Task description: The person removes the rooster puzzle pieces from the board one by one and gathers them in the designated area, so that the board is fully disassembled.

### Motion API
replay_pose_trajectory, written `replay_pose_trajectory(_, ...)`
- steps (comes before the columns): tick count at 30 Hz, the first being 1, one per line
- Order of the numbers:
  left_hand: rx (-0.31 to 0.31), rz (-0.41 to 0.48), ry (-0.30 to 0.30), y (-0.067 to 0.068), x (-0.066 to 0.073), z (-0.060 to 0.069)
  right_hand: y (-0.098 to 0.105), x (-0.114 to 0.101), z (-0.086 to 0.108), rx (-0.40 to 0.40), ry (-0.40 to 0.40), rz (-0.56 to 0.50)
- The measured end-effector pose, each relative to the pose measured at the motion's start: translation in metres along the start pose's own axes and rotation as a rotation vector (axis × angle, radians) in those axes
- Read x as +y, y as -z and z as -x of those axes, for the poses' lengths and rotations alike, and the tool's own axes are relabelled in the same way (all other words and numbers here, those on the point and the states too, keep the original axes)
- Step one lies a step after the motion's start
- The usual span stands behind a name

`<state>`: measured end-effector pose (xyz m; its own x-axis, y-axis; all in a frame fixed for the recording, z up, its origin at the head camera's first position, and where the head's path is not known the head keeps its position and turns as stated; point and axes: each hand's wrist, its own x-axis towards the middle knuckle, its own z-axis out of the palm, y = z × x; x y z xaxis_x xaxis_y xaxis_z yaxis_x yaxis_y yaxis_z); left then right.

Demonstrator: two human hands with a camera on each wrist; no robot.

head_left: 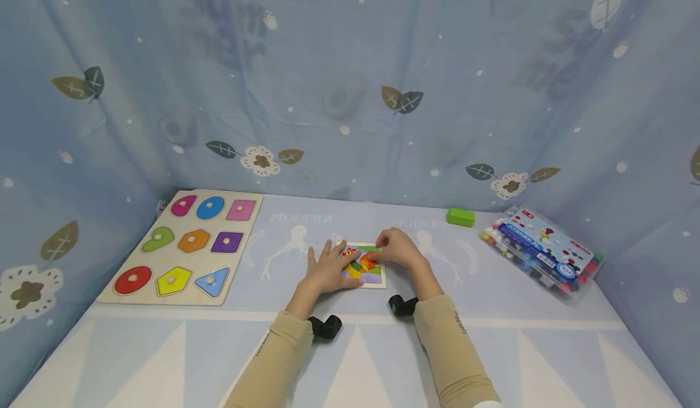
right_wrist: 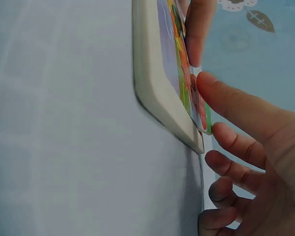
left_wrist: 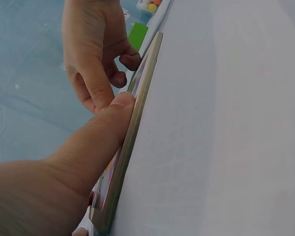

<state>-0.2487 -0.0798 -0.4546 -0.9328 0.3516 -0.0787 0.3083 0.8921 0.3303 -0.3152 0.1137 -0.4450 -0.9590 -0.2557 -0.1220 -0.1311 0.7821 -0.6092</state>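
A small wooden jigsaw puzzle [head_left: 373,286] with a bright animal picture lies flat in front of me. My left hand [head_left: 326,272] rests on its left side, fingers spread, with the thumb [left_wrist: 101,130] laid along the near edge. At the far right corner, my right hand [head_left: 403,251] pinches a puzzle piece [right_wrist: 205,117] between thumb and index finger. That piece shows green and red and stands slightly raised from the tray. The other right fingers curl loosely beyond the edge. Both hands cover parts of the picture.
On the left lies a wooden shape board [head_left: 188,244] with knobbed pieces. A green block [head_left: 461,217] sits at the back right, beside a clear plastic case [head_left: 541,250] of colourful parts. A patterned blue curtain [head_left: 350,79] hangs behind the table.
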Motion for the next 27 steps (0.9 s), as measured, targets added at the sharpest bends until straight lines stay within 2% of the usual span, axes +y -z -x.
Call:
replay_pose_trajectory(8, -0.01, 0.01, -0.003, 0.0013, 0.001, 0.0003, -0.0024, 0.0, 0.0046, -0.004, 0.014, -0.102)
replay_pose_trajectory(18, -0.021, -0.001, 0.013, -0.0008, 0.0003, -0.0021, -0.0007, 0.0003, 0.0075, -0.008, 0.017, -0.06)
replay_pose_trajectory(23, -0.016, -0.003, 0.011, -0.0011, 0.0002, -0.0027, -0.0009, 0.001, 0.0068, 0.011, 0.049, -0.034)
replay_pose_trajectory(27, -0.015, 0.0, 0.003, -0.0011, 0.0001, -0.0028, -0.002, 0.0047, 0.0055, 0.033, 0.061, -0.081)
